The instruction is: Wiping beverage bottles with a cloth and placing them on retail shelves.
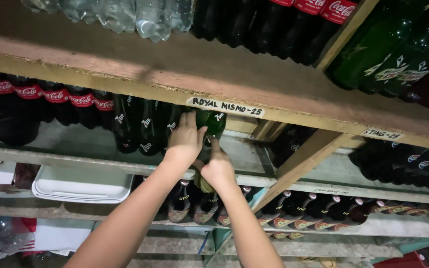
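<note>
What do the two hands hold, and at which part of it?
Both hold one green bottle on the shelf. The left hand has its fingers on the upper body; the right hand grips lower down.

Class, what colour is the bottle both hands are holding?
Green: the bottle is dark green glass, seen in the head view.
</note>
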